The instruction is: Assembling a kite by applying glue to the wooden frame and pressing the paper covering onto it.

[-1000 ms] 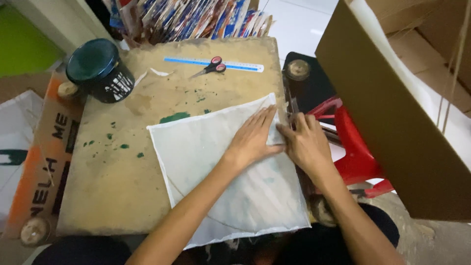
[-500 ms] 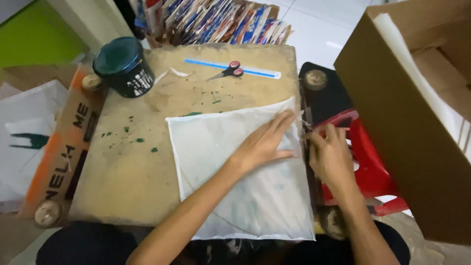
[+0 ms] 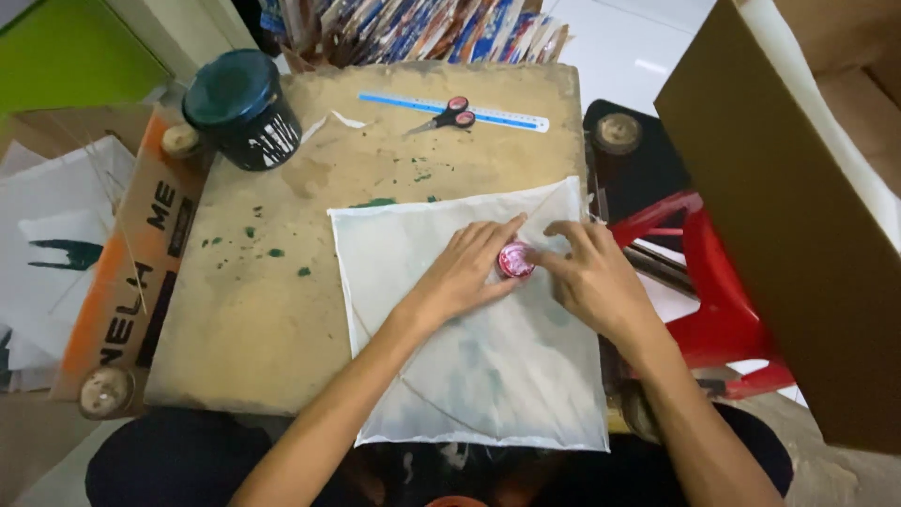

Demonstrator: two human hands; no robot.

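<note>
White, thin paper sheet (image 3: 469,329) lies at frame centre on my paint-flecked wooden board (image 3: 282,310), and I pinch a small round red-and-white roll (image 3: 515,260) between left hand (image 3: 460,277) and right hand (image 3: 596,282), fingertips closed on it. I judge I'm at the taping stage; next needs a free end. What the roll is stays unclear, and the sheet's lower edge runs off the board.

A paint-stained board (image 3: 253,319) carries white sheet (image 3: 469,376), scissors (image 3: 446,115), ruler (image 3: 450,110), pot (image 3: 242,108).
</note>
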